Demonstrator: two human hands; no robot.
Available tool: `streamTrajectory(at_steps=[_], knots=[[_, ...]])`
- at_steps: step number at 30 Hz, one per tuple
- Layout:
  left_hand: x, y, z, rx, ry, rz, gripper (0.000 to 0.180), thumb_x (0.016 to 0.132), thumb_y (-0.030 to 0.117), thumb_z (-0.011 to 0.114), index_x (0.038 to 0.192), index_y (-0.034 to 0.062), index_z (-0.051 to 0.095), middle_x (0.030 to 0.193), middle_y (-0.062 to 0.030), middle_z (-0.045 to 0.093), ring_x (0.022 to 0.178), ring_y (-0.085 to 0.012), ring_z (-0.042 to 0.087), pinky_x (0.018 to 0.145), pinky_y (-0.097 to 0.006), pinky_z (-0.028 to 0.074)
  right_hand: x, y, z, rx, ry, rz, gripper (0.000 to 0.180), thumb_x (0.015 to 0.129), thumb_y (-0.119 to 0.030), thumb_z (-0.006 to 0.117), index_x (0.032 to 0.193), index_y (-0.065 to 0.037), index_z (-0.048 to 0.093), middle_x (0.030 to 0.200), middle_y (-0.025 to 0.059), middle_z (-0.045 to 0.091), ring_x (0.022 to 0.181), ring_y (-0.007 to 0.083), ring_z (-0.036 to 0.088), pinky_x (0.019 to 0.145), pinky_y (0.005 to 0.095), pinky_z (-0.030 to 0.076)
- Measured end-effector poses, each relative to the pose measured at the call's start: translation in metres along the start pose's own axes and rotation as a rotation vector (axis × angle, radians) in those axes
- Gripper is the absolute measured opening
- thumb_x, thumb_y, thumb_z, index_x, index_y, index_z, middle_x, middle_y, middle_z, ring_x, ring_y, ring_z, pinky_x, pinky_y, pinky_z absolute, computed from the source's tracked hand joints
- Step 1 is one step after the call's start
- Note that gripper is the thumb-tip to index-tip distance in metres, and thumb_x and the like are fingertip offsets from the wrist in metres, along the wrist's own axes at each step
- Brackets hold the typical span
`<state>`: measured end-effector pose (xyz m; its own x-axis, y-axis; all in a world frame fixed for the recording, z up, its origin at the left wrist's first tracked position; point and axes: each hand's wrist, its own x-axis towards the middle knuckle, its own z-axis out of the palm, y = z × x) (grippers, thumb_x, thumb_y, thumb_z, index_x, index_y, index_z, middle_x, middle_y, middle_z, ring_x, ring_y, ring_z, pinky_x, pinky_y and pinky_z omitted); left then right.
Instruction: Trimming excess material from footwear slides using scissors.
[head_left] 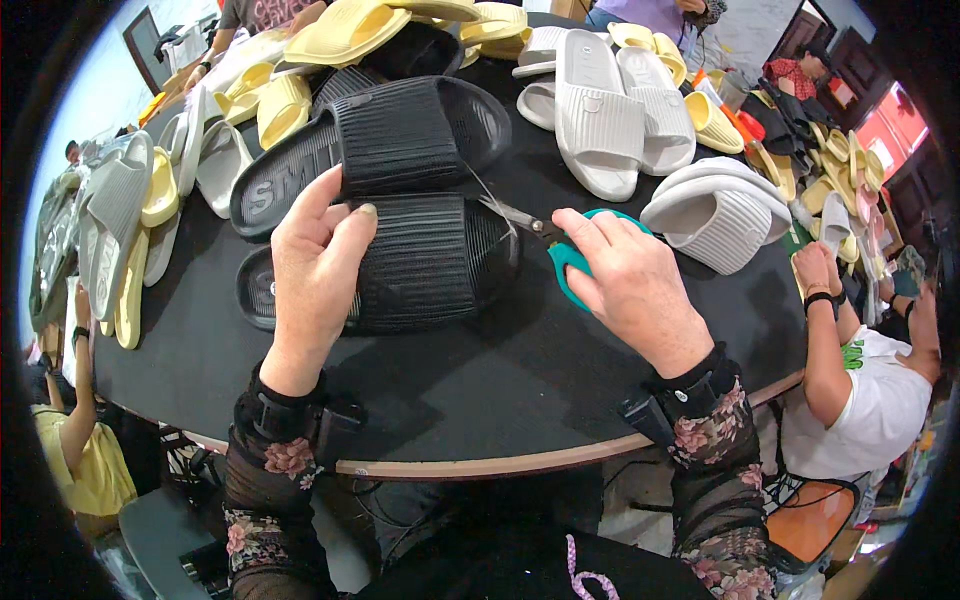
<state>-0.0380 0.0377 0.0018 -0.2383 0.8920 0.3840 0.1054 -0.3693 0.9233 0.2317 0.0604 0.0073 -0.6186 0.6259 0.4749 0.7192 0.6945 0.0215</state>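
Two ribbed black slide slippers lie side by side before me, the far slipper (400, 135) tilted and the near slipper (415, 260) closer to me. My left hand (318, 270) is closed at the left end of the near slipper's strap, thumb on top; some of its fingers are hidden. Teal-handled scissors (572, 262) are in my right hand (635, 285), fingers through the loops. Their blades point left to a thin clear strand (490, 195) that loops between the two slippers. Whether the blades touch the strand is hard to tell.
White slippers (605, 140) and a stacked white pair (718, 215) lie to the right on the black table (520, 400). Yellow slippers (350, 30) are heaped at the back; grey and yellow ones (115, 235) stand at left. Other people sit around, one in a white shirt (860, 400).
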Motion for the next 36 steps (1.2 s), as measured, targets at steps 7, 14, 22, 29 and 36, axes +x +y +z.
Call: streamTrajectory(at_steps=[7, 14, 22, 29, 36], knots=[[0.003, -0.004, -0.002, -0.01, 0.087, 0.041, 0.043, 0.088, 0.003, 0.056, 0.126, -0.0116, 0.042, 0.08, -0.0031, 0.061, 0.073, -0.0037, 0.052, 0.065, -0.018, 0.041, 0.0, -0.001, 0.0, 0.048, -0.023, 0.015, 0.045, 0.072, -0.015, 0.067, 0.112, -0.004, 0.051, 0.09, 0.012, 0.054, 0.085, 0.0288, 0.058, 0.072, 0.0375, 0.049], [0.0, -0.002, 0.0, 0.01, 0.15, 0.157, 0.046, 0.09, 0.006, 0.056, 0.127, -0.0128, 0.038, 0.078, -0.0022, 0.058, 0.073, -0.0044, 0.05, 0.063, -0.018, 0.04, 0.002, -0.004, -0.001, 0.116, 0.031, 0.079, 0.045, 0.073, -0.014, 0.066, 0.114, -0.004, 0.05, 0.09, 0.0131, 0.054, 0.087, 0.0302, 0.056, 0.074, 0.0392, 0.048], [-0.016, 0.006, 0.011, 0.011, 0.108, 0.183, 0.05, 0.089, 0.005, 0.057, 0.129, -0.0135, 0.032, 0.072, -0.0018, 0.051, 0.067, -0.0066, 0.049, 0.062, -0.019, 0.04, 0.002, 0.0, 0.005, 0.089, 0.092, 0.23, 0.045, 0.074, -0.009, 0.065, 0.116, -0.006, 0.05, 0.087, 0.0111, 0.055, 0.083, 0.0273, 0.057, 0.072, 0.039, 0.047], [-0.03, 0.011, 0.016, 0.188, -0.03, 0.257, 0.053, 0.087, 0.004, 0.058, 0.129, -0.0118, 0.029, 0.072, -0.0007, 0.052, 0.066, -0.0059, 0.049, 0.061, -0.018, 0.04, 0.001, 0.003, 0.009, 0.107, 0.102, 0.279, 0.045, 0.077, -0.016, 0.064, 0.117, -0.003, 0.048, 0.091, 0.0158, 0.054, 0.085, 0.0336, 0.057, 0.072, 0.0426, 0.049], [-0.031, 0.008, 0.018, 0.132, -0.053, 0.273, 0.053, 0.087, 0.002, 0.057, 0.13, -0.0112, 0.028, 0.072, -0.0011, 0.053, 0.067, -0.0058, 0.05, 0.062, -0.018, 0.04, 0.0, 0.003, 0.01, 0.102, 0.094, 0.282, 0.045, 0.078, -0.015, 0.063, 0.118, -0.003, 0.047, 0.091, 0.0165, 0.054, 0.085, 0.0339, 0.058, 0.071, 0.0423, 0.049]])
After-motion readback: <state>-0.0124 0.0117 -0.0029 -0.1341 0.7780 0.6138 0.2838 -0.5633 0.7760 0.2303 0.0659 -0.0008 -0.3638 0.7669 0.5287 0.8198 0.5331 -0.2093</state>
